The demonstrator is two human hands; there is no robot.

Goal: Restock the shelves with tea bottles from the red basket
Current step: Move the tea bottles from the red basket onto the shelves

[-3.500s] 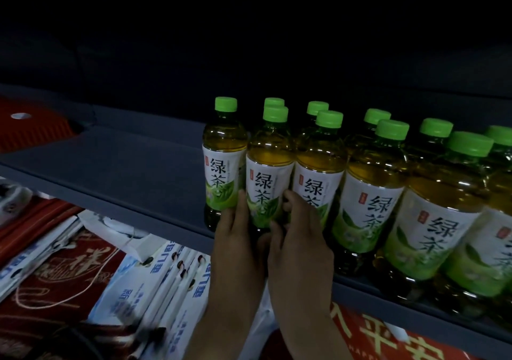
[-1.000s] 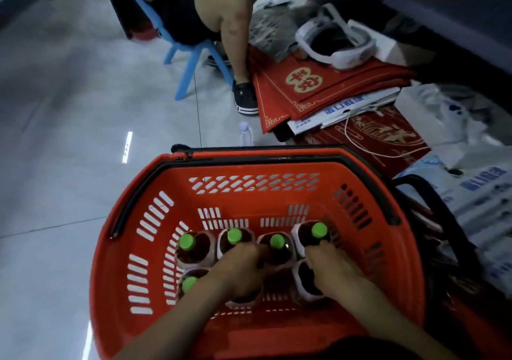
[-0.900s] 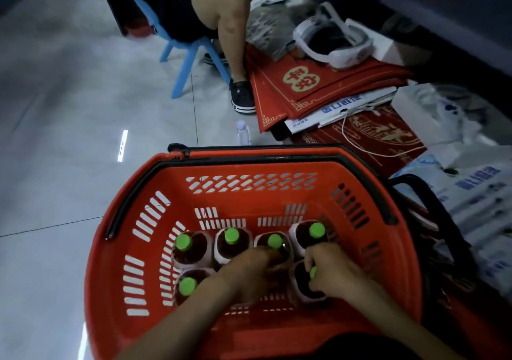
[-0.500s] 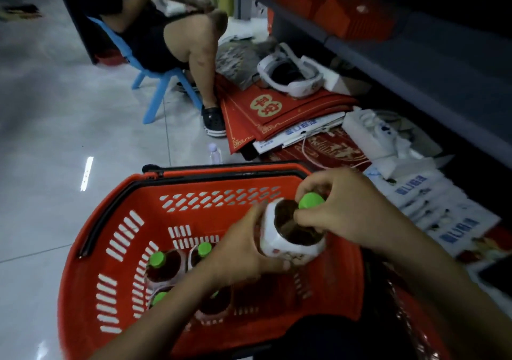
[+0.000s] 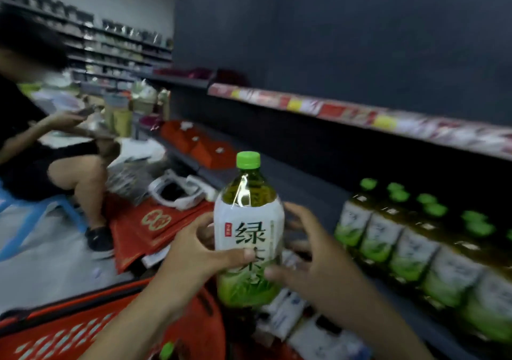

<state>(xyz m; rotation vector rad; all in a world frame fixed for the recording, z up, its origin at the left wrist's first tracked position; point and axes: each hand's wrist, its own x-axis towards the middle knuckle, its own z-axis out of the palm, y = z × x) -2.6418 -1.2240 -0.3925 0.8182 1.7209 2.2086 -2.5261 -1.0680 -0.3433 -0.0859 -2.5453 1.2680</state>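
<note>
Upright bottle point(image 5: 248, 229) near basket point(image 5: 69, 329); left hand point(image 5: 194, 251) and right hand point(image 5: 315, 265) both wrap its label, thumbs in front; shelf bottles point(image 5: 401, 243) close right

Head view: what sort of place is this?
Probably a shop aisle: a shelf edged with coloured label strips, a row of identical green-capped tea bottles below it, and a red shopping basket.

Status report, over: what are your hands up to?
Gripping with left hand and right hand: tea bottle, upright. Below, red basket. At right, shelved bottles; nothing between.
</note>
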